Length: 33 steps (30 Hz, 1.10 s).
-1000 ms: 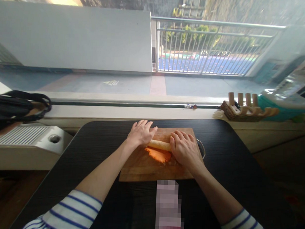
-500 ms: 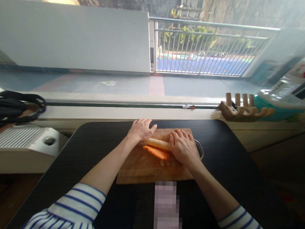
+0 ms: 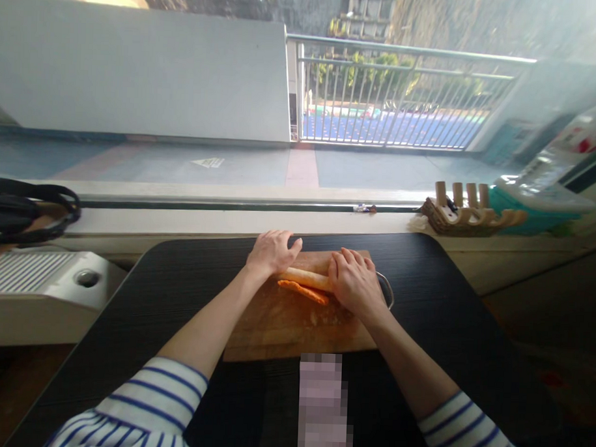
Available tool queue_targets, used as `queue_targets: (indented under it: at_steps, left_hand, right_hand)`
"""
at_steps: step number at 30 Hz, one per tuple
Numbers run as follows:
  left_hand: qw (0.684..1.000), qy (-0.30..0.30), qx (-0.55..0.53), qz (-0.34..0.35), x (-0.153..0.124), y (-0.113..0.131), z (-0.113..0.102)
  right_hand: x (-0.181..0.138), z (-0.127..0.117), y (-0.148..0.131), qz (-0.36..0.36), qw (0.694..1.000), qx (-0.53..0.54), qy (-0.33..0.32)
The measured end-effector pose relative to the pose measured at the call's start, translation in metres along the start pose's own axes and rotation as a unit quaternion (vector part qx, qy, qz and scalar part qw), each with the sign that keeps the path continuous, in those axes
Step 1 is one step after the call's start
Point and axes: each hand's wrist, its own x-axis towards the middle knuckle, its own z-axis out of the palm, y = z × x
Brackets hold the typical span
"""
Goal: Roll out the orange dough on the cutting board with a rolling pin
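A pale wooden rolling pin (image 3: pixel 306 277) lies across a wooden cutting board (image 3: pixel 279 334). My left hand (image 3: pixel 273 252) rests over its left end, fingers bent forward and thumb held apart. Over the right end, my right hand (image 3: pixel 353 277) curls its fingers across the pin. Just on the near side of the pin, a narrow strip of orange dough (image 3: pixel 303 291) shows, its edge uneven. Whether more dough lies under or behind the pin is hidden. Bits of flour or crumbs dot the board near my right hand.
The board lies on a black table (image 3: pixel 178 291), its metal handle (image 3: pixel 388 290) at the right. On the window sill stand a woven basket with a wooden rack (image 3: pixel 467 216) and a teal container (image 3: pixel 516 205). A white appliance (image 3: pixel 46 286) is left of the table; a black bag (image 3: pixel 25 207) sits behind it.
The visible orange dough has narrowed from a broad flap to a thin strip along the pin. Both hands keep their places on the pin; the view has shifted slightly.
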Motion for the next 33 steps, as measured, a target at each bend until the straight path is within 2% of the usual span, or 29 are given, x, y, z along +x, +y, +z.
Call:
queue_targets:
  at_steps: [8,16,20,29,33]
  left_hand:
    - [1.000,0.027,0.003,0.013,-0.006,0.002,-0.004]
    - [0.999,-0.040,0.009,0.005,-0.022,0.004,-0.011]
    - [0.999,-0.047,0.015,0.020,-0.036,0.004,-0.013]
    - [0.996,0.054,0.045,0.060,-0.077,0.009,-0.015]
    - [0.993,0.081,0.043,0.080,-0.103,0.011,-0.018]
  right_hand:
    - [0.007,0.004,0.004,0.004,1.000,-0.006,0.003]
    - [-0.011,0.000,-0.002,-0.029,0.999,-0.021,0.025]
    - [-0.020,-0.001,-0.005,-0.045,0.998,-0.026,0.030]
    - [-0.042,0.004,-0.004,-0.094,0.994,-0.001,0.054]
    - [-0.054,0.004,-0.001,-0.132,0.989,0.015,0.058]
